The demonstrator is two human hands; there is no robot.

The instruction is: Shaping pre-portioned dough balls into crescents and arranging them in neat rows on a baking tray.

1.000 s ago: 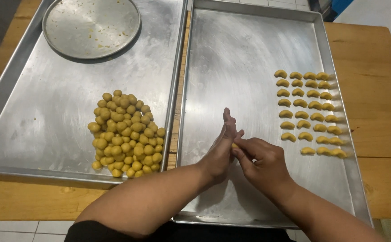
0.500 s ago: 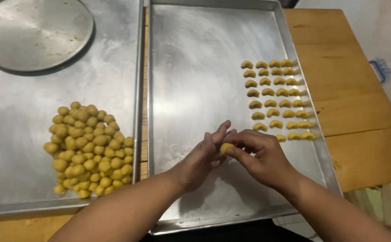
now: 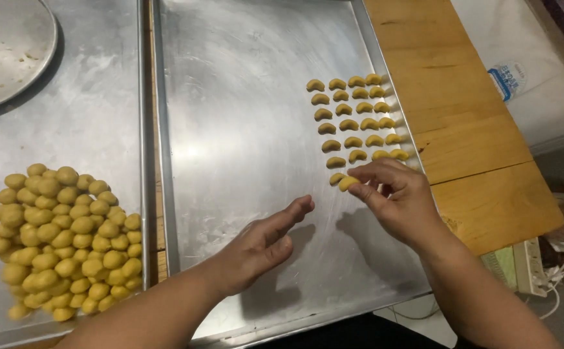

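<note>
My right hand (image 3: 395, 197) pinches a small curved piece of yellow dough (image 3: 348, 183) at the near end of the rows of crescent-shaped dough pieces (image 3: 356, 119) on the right metal tray (image 3: 243, 116). Just to its left lies another crescent (image 3: 337, 177). My left hand (image 3: 262, 242) hovers over the bare middle of that tray with fingers stretched out and nothing in it. A heap of yellow dough balls (image 3: 62, 239) lies on the left metal tray (image 3: 94, 116).
A round metal plate (image 3: 7, 48) rests at the far end of the left tray. Both trays sit on a wooden table (image 3: 469, 123). To the right are a white surface with a plastic packet (image 3: 507, 79) and a power strip with cables (image 3: 534, 268).
My hands were together shaping a dough piece; now they have parted. The right hand has carried the piece to the rows, and the left hand has drawn away empty.
</note>
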